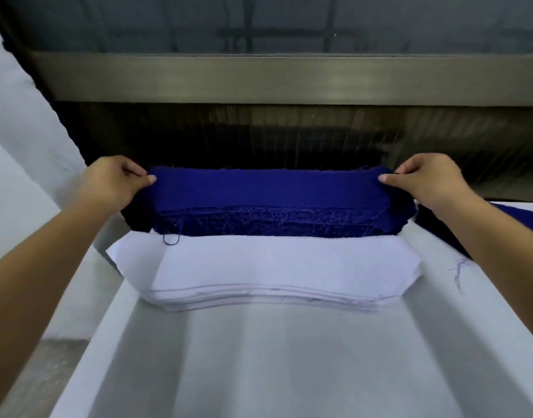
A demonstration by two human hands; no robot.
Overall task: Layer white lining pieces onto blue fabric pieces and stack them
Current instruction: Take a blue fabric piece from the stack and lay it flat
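The left forearm enters from the lower left corner, cut off by the frame edge. The left hand point(111, 179) pinches the left end of the blue fabric stack point(268, 203), thumb on top; its fingertips are tucked under the cloth and hidden, so it is not clear how many layers it grips. The corner of the stack below that hand is lost in shadow.

The stack lies across the far end of the pale table point(289, 372), towards the dark, blurred machinery behind. It is deep royal blue, long and narrow, with a smooth top piece and many thin layers showing along the near edge – that edge is frayed, with pale fibres sticking out. A loose thread point(171, 239) loops down from its left front corner onto the white below.

Just in front, touching the blue stack's near edge, is the white lining stack point(259, 273): flat, clean, with angled corners and a near edge that curves inward; its thin layers are slightly offset. Its far edge is covered by the blue.

Above, a dull metal bar point(274, 79) runs across the whole width.

The right hand point(425, 179) pinches the right end of the stack the same way – thumb on top, fingers hidden beneath. A few blue strands point(456, 271) lie on the table below that arm. At the far right, another blue piece point(518, 212) is mostly hidden by the forearm and cut off by the frame.
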